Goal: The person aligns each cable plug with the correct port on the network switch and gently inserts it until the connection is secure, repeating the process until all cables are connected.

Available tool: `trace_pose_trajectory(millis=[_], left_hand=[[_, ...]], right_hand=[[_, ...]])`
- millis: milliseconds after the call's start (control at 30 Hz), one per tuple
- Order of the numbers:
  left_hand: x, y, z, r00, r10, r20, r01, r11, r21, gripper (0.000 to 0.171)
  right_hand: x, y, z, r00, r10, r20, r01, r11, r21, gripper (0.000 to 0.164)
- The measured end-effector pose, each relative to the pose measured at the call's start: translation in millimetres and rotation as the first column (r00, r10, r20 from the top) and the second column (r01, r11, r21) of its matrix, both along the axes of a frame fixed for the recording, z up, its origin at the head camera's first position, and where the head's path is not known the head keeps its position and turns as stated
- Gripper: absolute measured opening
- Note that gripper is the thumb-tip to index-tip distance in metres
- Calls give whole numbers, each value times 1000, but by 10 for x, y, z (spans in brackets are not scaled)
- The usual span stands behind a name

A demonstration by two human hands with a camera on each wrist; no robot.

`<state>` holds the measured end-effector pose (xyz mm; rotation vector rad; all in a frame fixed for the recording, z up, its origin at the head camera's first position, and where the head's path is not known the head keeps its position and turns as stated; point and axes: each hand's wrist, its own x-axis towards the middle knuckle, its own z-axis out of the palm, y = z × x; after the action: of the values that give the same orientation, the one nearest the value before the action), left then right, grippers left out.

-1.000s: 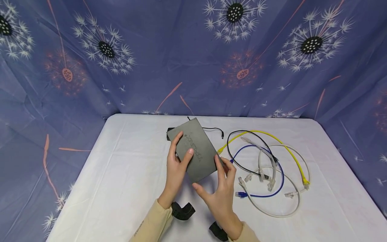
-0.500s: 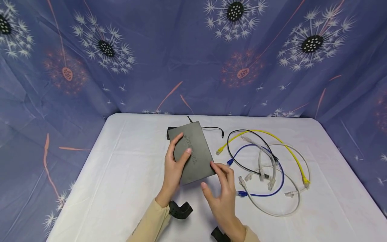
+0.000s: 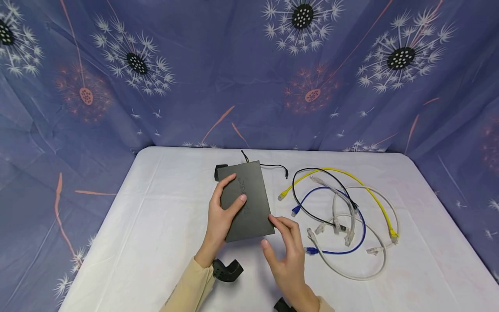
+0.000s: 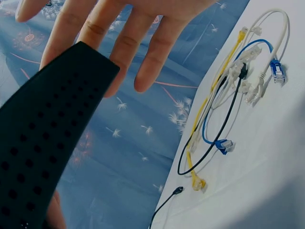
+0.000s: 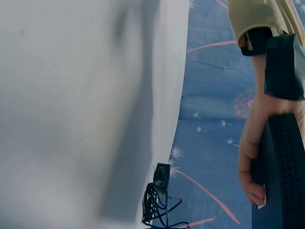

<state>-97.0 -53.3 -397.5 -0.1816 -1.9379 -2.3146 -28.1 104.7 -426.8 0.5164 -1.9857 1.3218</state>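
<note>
A flat dark grey network switch point(image 3: 251, 216) with a raised brand name on top is held above the table. My left hand point(image 3: 221, 210) grips it from the left, thumb and index finger lying on its top; the other fingers are hidden below. In the right wrist view, the left hand point(image 5: 252, 143) curls around the switch's vented case point(image 5: 288, 167). My right hand point(image 3: 288, 251) touches the near right corner with its fingertips, thumb apart. Across the left wrist view, the right hand's fingers point(image 4: 126, 45) extend loosely beside the perforated side point(image 4: 52, 124).
A loose pile of network cables, yellow point(image 3: 356, 177), blue point(image 3: 364, 229), white point(image 3: 362, 277) and black point(image 3: 312, 219), lies right of the hands. Behind the switch sits a black power adapter point(image 3: 220, 172) with its thin lead point(image 3: 274, 165). Black wrist mounts point(image 3: 228, 271) hang below the forearms.
The switch has turned clockwise until nearly straight and come slightly closer. My left hand has shifted a little left with it; the right thumb has moved off its near edge.
</note>
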Motion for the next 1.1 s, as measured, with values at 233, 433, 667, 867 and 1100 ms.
trace_pose_trajectory(millis=[233,433,667,867,1100], left_hand=[[-13,-3,-116,1000,-8,-21,7,998,-65,53],[-1,-9,-108,999,-22,-30,19,995,-95,53],[-6,-48,-97,999,-46,-13,45,993,-108,53],[-17,-88,-105,997,-75,15,77,990,-119,52],[-28,-132,-135,990,-138,10,137,975,-176,57]], right_hand=[[-51,40,51,996,18,90,-19,1000,13,50],[-64,46,73,989,53,141,-53,999,-2,53],[-32,29,59,983,92,157,-88,995,-37,53],[-7,10,19,980,122,157,-114,992,-59,53],[12,10,-35,978,140,157,-127,988,-86,55]])
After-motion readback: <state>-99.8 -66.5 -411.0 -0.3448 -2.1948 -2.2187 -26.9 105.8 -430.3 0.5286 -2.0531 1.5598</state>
